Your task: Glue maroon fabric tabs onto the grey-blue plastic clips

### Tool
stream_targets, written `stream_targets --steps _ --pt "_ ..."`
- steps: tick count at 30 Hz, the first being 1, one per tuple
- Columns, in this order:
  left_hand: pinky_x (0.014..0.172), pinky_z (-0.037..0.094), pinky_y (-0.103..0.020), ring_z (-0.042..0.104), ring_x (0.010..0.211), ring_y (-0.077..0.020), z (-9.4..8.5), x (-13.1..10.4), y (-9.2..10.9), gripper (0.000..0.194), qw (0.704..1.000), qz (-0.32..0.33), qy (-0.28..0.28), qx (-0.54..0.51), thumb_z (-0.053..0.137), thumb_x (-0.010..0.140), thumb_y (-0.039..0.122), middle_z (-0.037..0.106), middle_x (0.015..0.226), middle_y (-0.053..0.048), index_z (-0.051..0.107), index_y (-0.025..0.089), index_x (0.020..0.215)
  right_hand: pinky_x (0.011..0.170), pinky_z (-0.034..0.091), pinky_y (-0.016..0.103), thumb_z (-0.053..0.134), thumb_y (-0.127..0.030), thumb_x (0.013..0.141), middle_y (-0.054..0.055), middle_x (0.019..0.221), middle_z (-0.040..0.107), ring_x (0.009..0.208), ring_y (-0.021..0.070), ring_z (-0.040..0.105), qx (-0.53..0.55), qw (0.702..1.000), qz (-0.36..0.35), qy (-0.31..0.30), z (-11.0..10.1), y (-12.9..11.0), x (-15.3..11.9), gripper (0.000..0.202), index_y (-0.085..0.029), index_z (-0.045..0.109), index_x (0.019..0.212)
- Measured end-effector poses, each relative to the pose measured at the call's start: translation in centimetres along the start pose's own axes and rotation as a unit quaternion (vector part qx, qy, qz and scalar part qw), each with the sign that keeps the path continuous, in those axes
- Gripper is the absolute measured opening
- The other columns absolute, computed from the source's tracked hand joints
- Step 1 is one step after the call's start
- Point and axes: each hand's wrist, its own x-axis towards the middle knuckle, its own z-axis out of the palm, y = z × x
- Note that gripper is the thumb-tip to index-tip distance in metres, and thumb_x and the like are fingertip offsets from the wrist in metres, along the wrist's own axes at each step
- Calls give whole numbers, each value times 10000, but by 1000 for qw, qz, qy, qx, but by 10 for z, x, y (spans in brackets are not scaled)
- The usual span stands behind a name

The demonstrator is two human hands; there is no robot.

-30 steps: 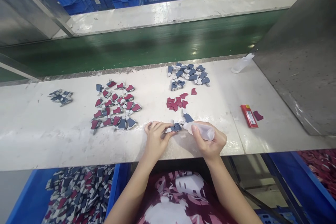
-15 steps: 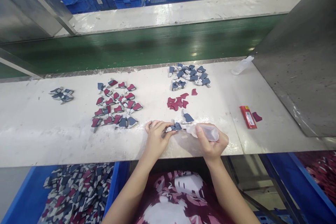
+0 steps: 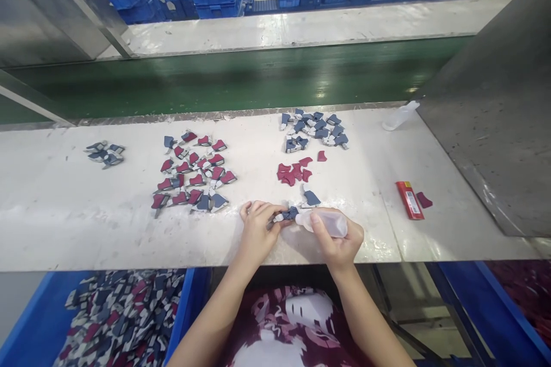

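My left hand [image 3: 260,228] pinches a small blue-and-grey plastic part [image 3: 289,214] just above the white table. Wrapped in my right hand [image 3: 342,241] is a translucent squeeze bottle [image 3: 329,223], tipped sideways with its nozzle end at the part. Whether liquid comes out is too small to see. Another blue-and-grey part [image 3: 310,198] lies just beyond the bottle. Behind it is a small heap of flat dark-red pieces [image 3: 296,172], and farther back a cluster of blue-and-grey parts [image 3: 318,126].
Parts with red faces [image 3: 196,180] lie in a group at left. A red packet [image 3: 410,200] and another clear bottle [image 3: 400,116] are at right. Below the table edge stands a blue bin [image 3: 32,321] full of parts. A green conveyor belt [image 3: 241,80] runs behind.
My right hand has moved the bottle left, bringing its nozzle end over the blue-and-grey part. My left hand keeps its pinch on the part. The whole view has shifted slightly.
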Motion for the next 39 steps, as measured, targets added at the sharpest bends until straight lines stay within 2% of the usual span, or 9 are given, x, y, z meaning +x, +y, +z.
stream_targets --steps 9,25,29,36,39 --pt "1067 201 -479 625 1007 -218 1 0 -1 190 1000 7 0 4 690 852 140 767 966 32 698 289 969 588 584 289 717 -237 820 45 774 751 641 190 711 -12 1000 -24 12 2 4 -1 60 -183 710 846" --pt "1070 206 -478 628 998 -210 0 1 0 203 1000 4 2 0 700 841 127 763 955 38 706 291 960 569 569 292 706 -256 819 38 775 755 635 187 706 -1 1000 -1 3 2 5 -2 68 -192 717 839" --pt "1078 204 -484 629 1003 -215 0 0 1 207 1000 1 -1 2 681 851 121 766 961 31 709 293 962 534 528 275 697 -269 833 19 707 725 589 167 668 21 999 32 -2 -1 5 -2 81 -193 712 808" --pt "1084 203 -477 634 993 -215 1 0 -1 135 1000 -2 0 9 765 840 251 763 938 33 715 294 957 583 547 306 704 -400 832 54 722 735 652 205 695 3 988 127 93 1 9 -4 241 -165 731 792" --pt "1083 205 -476 635 993 -216 1 0 -1 140 1000 -4 -2 11 772 836 251 763 942 32 715 295 956 586 552 310 714 -415 824 61 723 738 654 210 696 4 985 143 92 3 9 -3 263 -155 734 791"
